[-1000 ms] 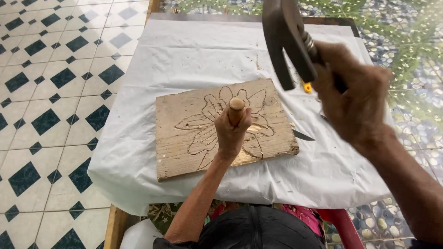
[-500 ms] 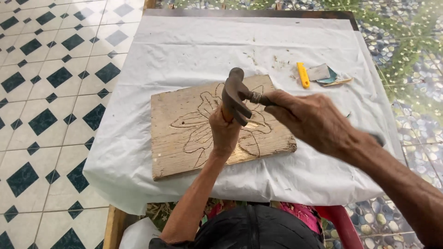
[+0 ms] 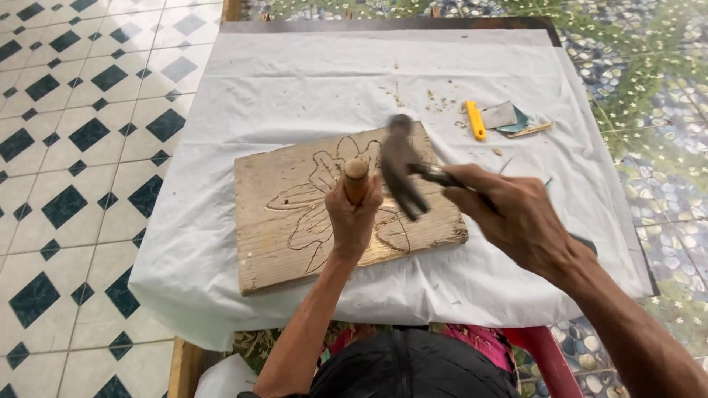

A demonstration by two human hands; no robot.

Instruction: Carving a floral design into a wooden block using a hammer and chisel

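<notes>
White cloth (image 3: 295, 81) drapes the wooden table (image 3: 383, 23). Checkered white-and-dark floor tiles (image 3: 81, 147) spread at nine o'clock, pebble-and-flower patterned flooring (image 3: 649, 96) at three o'clock, red stool (image 3: 542, 354) at six. Soft daylight.

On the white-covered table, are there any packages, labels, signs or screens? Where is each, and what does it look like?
No signs or screens show.
Small flat packet or card: far right of the white cloth, beyond the wooden board; pale grey, roughly square, lying over a teal piece. Whether it is a package cannot be told.
</notes>
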